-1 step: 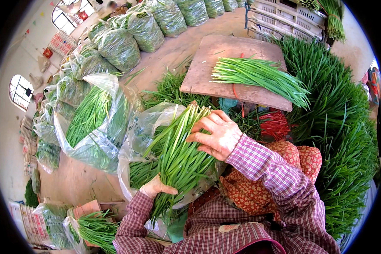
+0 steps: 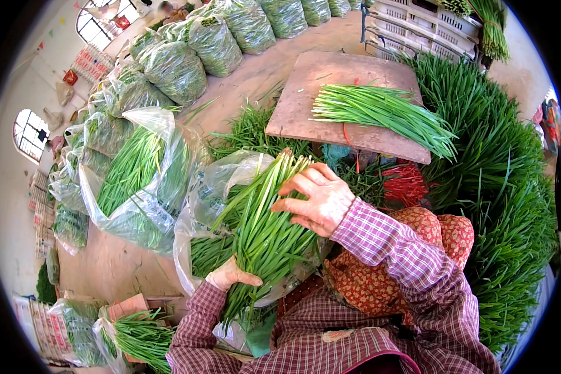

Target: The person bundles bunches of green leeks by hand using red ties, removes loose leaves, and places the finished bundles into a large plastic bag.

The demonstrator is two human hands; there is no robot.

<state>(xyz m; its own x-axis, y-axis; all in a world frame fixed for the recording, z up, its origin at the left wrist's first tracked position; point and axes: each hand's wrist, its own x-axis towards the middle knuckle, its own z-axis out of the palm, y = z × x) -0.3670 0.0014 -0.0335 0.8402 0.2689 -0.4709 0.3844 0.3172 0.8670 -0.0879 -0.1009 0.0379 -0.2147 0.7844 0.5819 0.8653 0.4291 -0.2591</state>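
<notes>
A loose bunch of garlic chives (image 2: 265, 234) lies slanted across an open clear plastic bag (image 2: 187, 218), its pale cut ends pointing away from me. My left hand (image 2: 234, 274) grips the leafy near part, thumb on top and fingers hidden beneath the leaves. Over the right side near the cut ends is my right hand (image 2: 316, 198), its fingers spread and bent, the tips at the stalks. More green leaves (image 2: 210, 255) show inside the bag under the bunch. A second bunch of chives (image 2: 380, 112) rests on a low board (image 2: 299, 81) ahead to the right, with a red tie (image 2: 345, 132) beneath it.
A large heap of chives (image 2: 505, 237) rises along my right side. Red ties (image 2: 405, 184) lie by my knee. An open bag of chives (image 2: 137, 171) stands to the left, with a row of filled bags (image 2: 174, 71) behind. White crates (image 2: 417, 28) are stacked at the far right.
My right hand has shifted very slightly left along the stalks, its fingers a little more spread. My left hand and the bunch look the same.
</notes>
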